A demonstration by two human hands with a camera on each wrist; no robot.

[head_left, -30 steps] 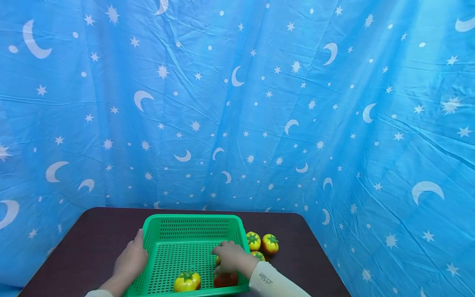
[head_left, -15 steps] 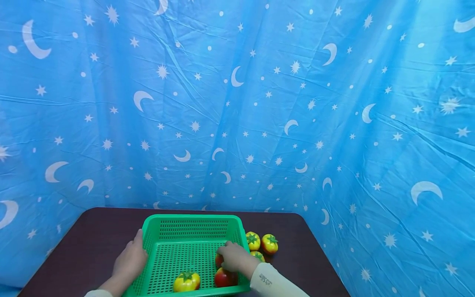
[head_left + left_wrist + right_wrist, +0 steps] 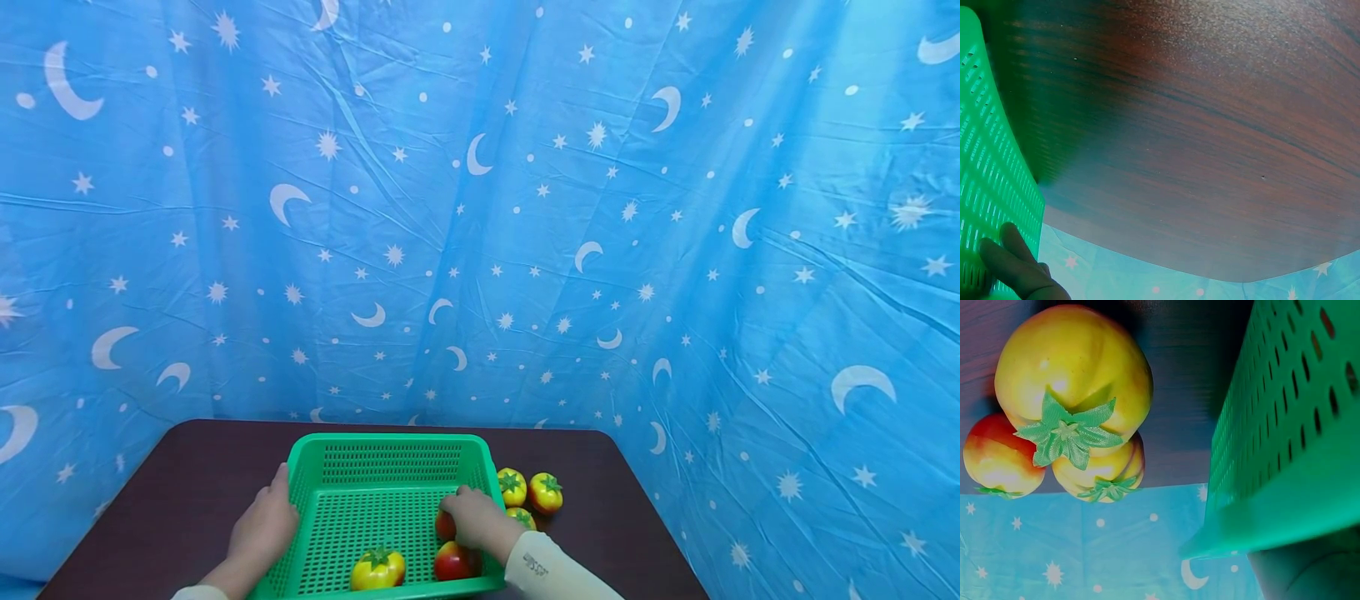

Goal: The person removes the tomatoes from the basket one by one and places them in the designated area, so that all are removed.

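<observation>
In the head view my left hand (image 3: 266, 521) holds the left side of a green plastic basket (image 3: 390, 440). The left wrist view shows its fingers (image 3: 1013, 265) against the slotted outer wall. Inside the basket on the right, my right hand (image 3: 474, 515) grips a reddish tomato (image 3: 445, 525), largely hidden beneath the fingers. A red tomato (image 3: 455, 562) lies just nearer to me, partly under the wrist. Further left, a yellow and red tomato (image 3: 378, 569) sits with its green calyx up. Only part of the right hand (image 3: 1310, 572) appears past the rim in the right wrist view.
Outside the right wall, three more tomatoes stand on the dark wooden table (image 3: 217, 492): one at the wall (image 3: 512, 487), one to its right (image 3: 546, 492) and one nearer me (image 3: 521, 518). A blue curtain (image 3: 480, 250) with moons and stars hangs behind.
My right hand has shifted slightly right, and more of the red tomatoes shows beneath it. Over the last half second it has barely moved. The left hand stays put on the basket.
</observation>
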